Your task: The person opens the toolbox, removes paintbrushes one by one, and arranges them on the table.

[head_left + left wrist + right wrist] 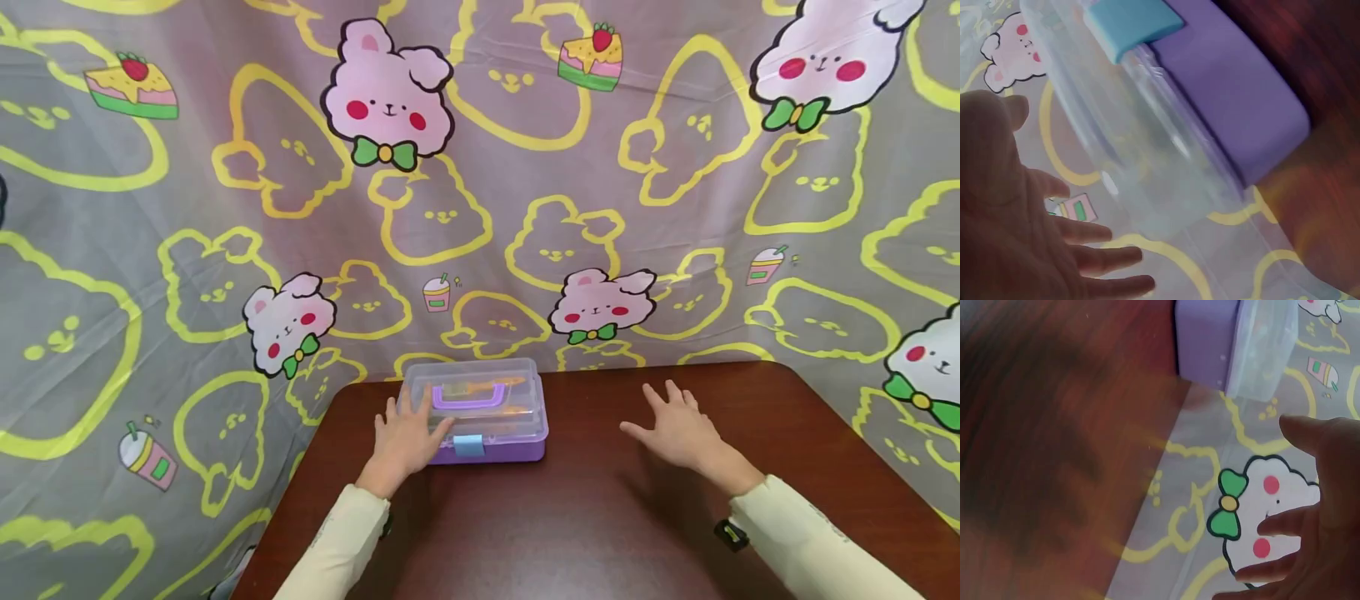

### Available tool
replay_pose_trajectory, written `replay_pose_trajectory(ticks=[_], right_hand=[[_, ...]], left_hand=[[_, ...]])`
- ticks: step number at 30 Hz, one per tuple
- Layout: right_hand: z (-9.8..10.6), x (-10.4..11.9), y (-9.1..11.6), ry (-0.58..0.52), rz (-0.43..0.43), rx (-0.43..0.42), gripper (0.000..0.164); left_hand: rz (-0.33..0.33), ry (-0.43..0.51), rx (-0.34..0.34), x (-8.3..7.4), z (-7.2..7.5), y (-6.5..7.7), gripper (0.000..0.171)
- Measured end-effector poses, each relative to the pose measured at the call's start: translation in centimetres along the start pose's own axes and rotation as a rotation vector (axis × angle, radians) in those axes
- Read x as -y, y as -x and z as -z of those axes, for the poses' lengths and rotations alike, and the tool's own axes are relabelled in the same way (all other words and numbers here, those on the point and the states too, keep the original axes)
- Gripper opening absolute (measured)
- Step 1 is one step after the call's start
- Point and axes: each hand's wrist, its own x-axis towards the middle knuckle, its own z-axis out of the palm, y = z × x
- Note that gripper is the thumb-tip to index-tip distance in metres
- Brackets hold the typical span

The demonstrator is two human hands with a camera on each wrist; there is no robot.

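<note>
A plastic storage box (pixel 487 451) with a purple base, a clear lid (pixel 480 423), a purple carry handle (pixel 468 403) and a light blue latch (pixel 469 445) stands at the back left of the table. Through the lid a paintbrush (pixel 483 386) and other orange items show. My left hand (pixel 405 437), fingers spread, is over the box's front left corner in the head view; the left wrist view shows its palm beside the lid, holding nothing. To the right of the box, my right hand (pixel 678 429) hovers over the table with fingers spread and nothing in it.
The dark brown wooden table (pixel 585 517) has rounded back corners. A grey curtain (pixel 480 200) with yellow outlines and cartoon bunnies hangs right behind it and along its left side.
</note>
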Motion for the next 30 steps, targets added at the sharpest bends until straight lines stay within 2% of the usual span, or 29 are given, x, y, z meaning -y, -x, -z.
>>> replay_pose_trajectory(ticks=[4,11,17,24,30], right_hand=[[-1.0,0.6,0.0,-0.026,0.043,-0.011,0.082],[-2.2,2.2,-0.2,-0.070,0.095,-0.015,0.077],[-3.2,4.0,-0.8,-0.119,0.116,-0.026,0.077],[-4.1,6.3,-1.5,-0.207,0.117,-0.014,0.072],[-5.0,8.3,-2.1,-0.260,0.119,-0.025,0.066]], left_hand=[[-0.004,0.037,-0.042,0.8,-0.4,-0.1,0.071],[0.013,0.094,-0.064,2.3,-1.2,-0.5,0.069],[0.068,0.218,-0.069,3.3,-1.6,-0.6,0.072],[0.121,0.281,-0.083,4.2,-2.0,-1.0,0.073],[0.156,0.374,-0.095,4.8,-2.2,-1.5,0.071]])
